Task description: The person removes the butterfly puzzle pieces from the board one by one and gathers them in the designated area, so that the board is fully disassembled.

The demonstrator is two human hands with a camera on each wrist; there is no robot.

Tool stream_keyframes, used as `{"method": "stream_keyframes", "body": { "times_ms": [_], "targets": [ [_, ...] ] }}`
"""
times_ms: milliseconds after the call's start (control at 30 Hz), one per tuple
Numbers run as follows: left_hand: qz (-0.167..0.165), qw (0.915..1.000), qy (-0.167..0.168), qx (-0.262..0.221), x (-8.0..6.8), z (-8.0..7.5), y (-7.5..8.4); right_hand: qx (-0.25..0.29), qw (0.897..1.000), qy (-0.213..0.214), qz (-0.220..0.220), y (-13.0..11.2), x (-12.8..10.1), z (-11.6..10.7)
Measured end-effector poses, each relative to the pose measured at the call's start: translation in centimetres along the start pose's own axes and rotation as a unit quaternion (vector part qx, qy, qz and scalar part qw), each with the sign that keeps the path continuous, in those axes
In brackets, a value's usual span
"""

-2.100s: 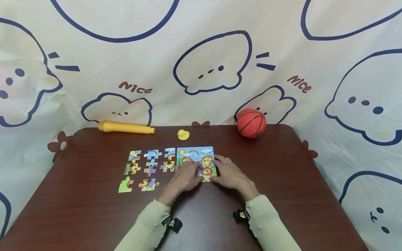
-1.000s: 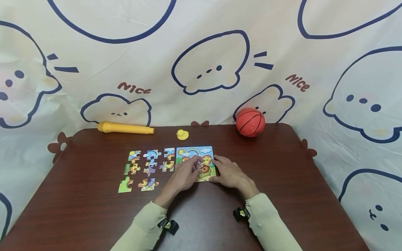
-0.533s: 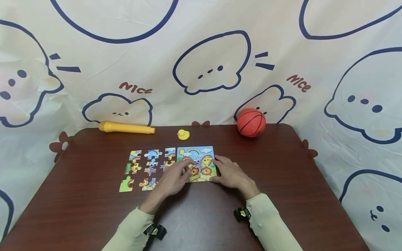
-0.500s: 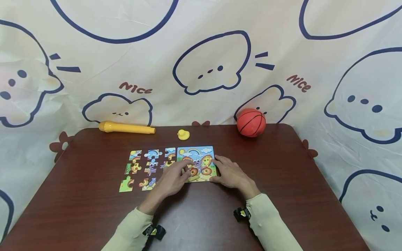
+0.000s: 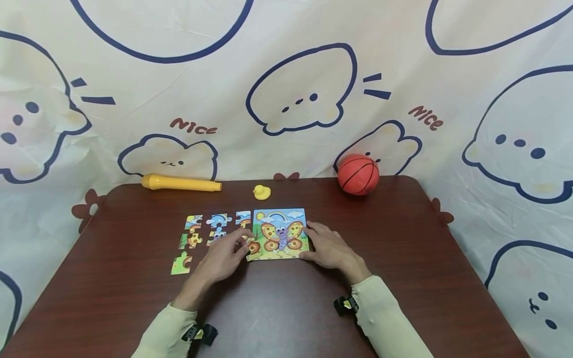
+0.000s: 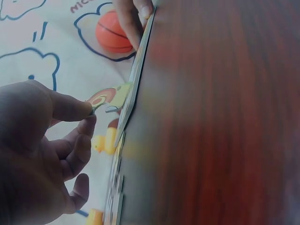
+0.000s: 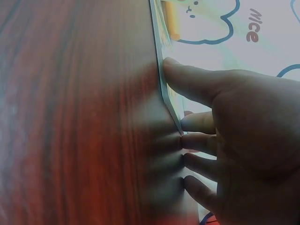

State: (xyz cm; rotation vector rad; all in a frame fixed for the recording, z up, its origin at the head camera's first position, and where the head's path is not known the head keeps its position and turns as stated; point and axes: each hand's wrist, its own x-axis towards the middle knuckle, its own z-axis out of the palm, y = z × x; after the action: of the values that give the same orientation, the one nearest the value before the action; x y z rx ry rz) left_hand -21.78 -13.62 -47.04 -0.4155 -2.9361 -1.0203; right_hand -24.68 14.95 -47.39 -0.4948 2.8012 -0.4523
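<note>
Between thumb and index finger my left hand (image 5: 226, 256) pinches a jigsaw piece (image 6: 112, 97) with a brown-orange swirl on yellow-green. It is held tilted at the left edge of the butterfly puzzle board (image 5: 282, 219), overlapping its lower left corner in the head view. The other fingers of that hand hang loosely curled. At the board's right side, my right hand (image 5: 331, 247) rests with its thumb (image 7: 187, 77) on the near edge and fingertips at the right edge. Loose jigsaw pieces (image 5: 180, 263) lie in rows left of the board, some hidden behind my left hand.
Along the back of the brown table (image 5: 403, 278) lie a yellow microphone-shaped stick (image 5: 181, 183), a small yellow rubber duck (image 5: 261, 192) and a red toy basketball (image 5: 358, 174). A cloth (image 5: 295, 25) printed with cartoon faces hangs behind the table.
My left hand has moved left from over the middle of the board to its left edge, bringing the jigsaw piece along and uncovering the butterfly picture. My right hand stays in place.
</note>
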Motion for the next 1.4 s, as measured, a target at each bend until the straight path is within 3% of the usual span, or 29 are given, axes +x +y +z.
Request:
{"method": "stream_keyframes", "body": {
  "times_ms": [367, 733, 967, 1200, 1400],
  "targets": [
    [-0.024, 0.9987, -0.038, 0.022, -0.7, -1.2, -1.7, -0.004, 1.0, -0.002, 0.002, 0.0, -0.1, -0.2],
    [-0.029, 0.9954, -0.06, 0.069, -0.6, -1.1, -1.8, -0.005, 1.0, -0.008, 0.001, 0.0, -0.2, -0.1],
    [-0.025, 0.9948, -0.056, 0.081, -0.5, -1.1, -1.9, -0.011, 1.0, -0.008, 0.005, 0.0, -0.1, -0.2],
    [-0.025, 0.9973, -0.026, 0.064, -0.8, -1.4, -2.1, -0.01, 1.0, -0.005, 0.005, -0.2, 0.0, -0.2],
    [-0.009, 0.9985, -0.024, 0.048, -1.2, -1.3, -2.1, -0.006, 1.0, -0.006, 0.008, -0.1, -0.2, 0.0]
  ]
}}
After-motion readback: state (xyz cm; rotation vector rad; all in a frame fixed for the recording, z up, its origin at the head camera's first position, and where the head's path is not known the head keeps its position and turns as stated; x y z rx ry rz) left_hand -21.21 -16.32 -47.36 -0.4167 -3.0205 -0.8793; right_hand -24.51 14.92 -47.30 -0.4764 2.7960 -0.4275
